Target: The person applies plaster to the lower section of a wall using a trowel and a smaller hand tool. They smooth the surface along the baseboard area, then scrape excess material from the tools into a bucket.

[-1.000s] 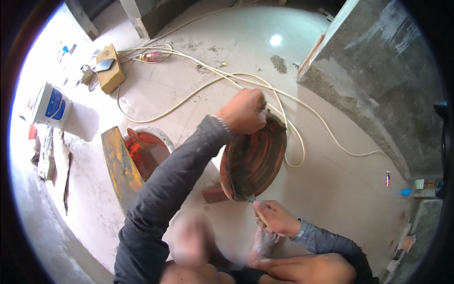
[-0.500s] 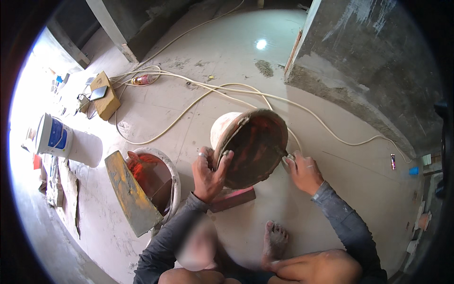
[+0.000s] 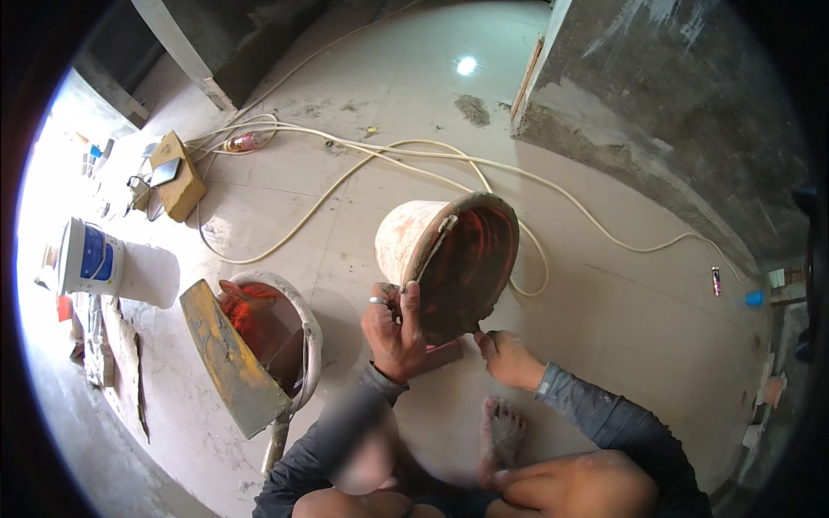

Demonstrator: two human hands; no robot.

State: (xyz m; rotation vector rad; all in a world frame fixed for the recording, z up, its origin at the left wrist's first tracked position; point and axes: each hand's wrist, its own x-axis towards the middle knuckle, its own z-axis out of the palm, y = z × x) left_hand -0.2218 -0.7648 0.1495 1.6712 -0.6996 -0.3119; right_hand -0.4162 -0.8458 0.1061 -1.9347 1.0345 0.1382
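A mortar-crusted bucket (image 3: pixel 401 237) is tipped in front of me, its mouth turned right and toward me. Grey and reddish residue coats the inside. My left hand (image 3: pixel 395 338) is closed around the near left part of the rim, thumb over the edge. At the lowest part of the rim, my right hand (image 3: pixel 513 361) is closed, with a small dark tip between its fingers and the rim; what it holds is mostly hidden. Partly covered by the bucket and left hand, a reddish block (image 3: pixel 439 357) lies on the floor.
To the left stands a second bucket (image 3: pixel 313 332) with murky liquid and an orange-red item; a yellow-grey board (image 3: pixel 226 354) rests across its edge. A white pail (image 3: pixel 91 259), a yellow block (image 3: pixel 179 194) with a phone, and a looping pale hose (image 3: pixel 341 186) lie beyond. A rough wall (image 3: pixel 665 112) bounds the right.
My right hand has moved down and left along the rim to its lowest part. The bucket has shifted slightly left and turned, showing more of its outer wall.
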